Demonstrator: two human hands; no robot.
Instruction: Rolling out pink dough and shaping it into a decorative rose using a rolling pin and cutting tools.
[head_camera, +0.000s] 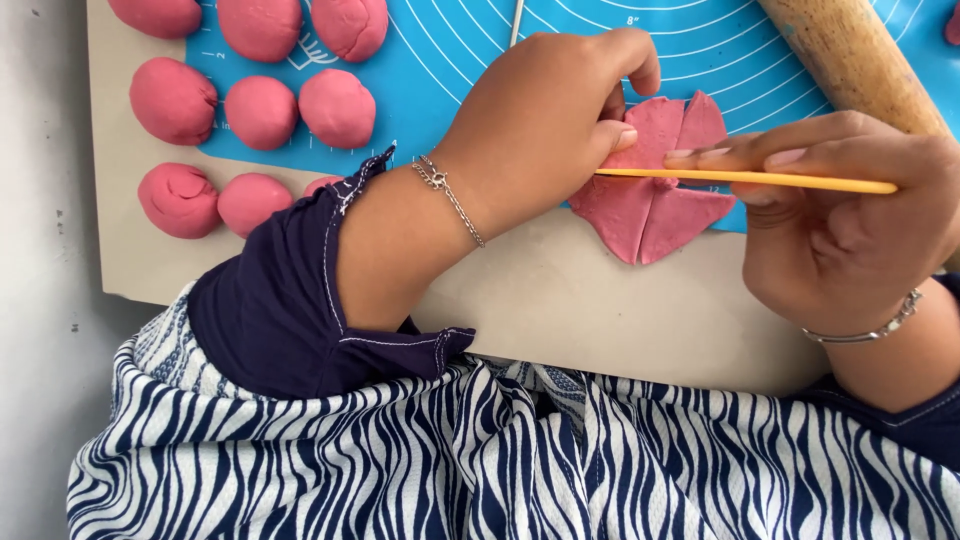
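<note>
right hand (850, 225): closed around a thin yellow stick (760, 180), pinched between thumb and fingers, stick held level and flat across the dough
left hand (545, 120): fingers curled, fingertips pressing the left edge of the dough piece, thumb by the stick's tip; grips nothing, just pins
dough piece (655, 185): flat pink round, scored into wedge-like petals, lying at the lower edge of the blue mat, partly over onto the board
stick contact: tip sits near the centre of the piece, along a score line
step judged: pressing a crease into the flattened dough
doing it well: keep stick level, press evenly, let left fingers hold the edge so the piece doesn't slide; aim through the centre so wedges match; light pressure likely enough, soft dough may cut through
blue mat (600, 40): printed rings, under the dough
board (560, 300): beige, under the mat, on the desk
dough balls (262, 112): pink, rows at left, well apart from the hands
rolling pin (850, 55): wooden, top right, just above right hand
bracelets: one on each wrist
</note>
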